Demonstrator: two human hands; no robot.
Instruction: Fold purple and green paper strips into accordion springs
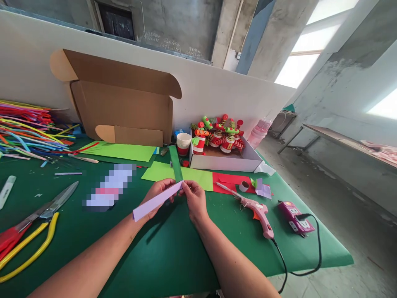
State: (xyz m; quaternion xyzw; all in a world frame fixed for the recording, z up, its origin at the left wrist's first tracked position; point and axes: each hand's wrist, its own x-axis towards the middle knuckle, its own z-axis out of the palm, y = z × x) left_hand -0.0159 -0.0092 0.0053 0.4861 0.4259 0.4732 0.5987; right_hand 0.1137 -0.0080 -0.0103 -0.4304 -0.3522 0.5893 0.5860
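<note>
A lilac paper strip [156, 202] slants down to the left, and a dark green paper strip [175, 162] points away from me. Their ends meet at a corner between my two hands. My left hand [159, 191] is closed around the strips near the join, partly behind the lilac one. My right hand [195, 199] pinches the same corner between thumb and fingers. Whether the ends are glued I cannot tell. Beyond the hands lie a light green paper sheet [198, 176] and a red paper sheet [225, 182].
To the right are a pink glue gun [257, 211] and a corded purple box [296, 218]. Large scissors [46, 215] lie left, near pipe cleaners [27, 128]. Behind stand a cardboard box [124, 107], paper cups [184, 144] and a white tray [223, 163] of red-green figures [228, 140].
</note>
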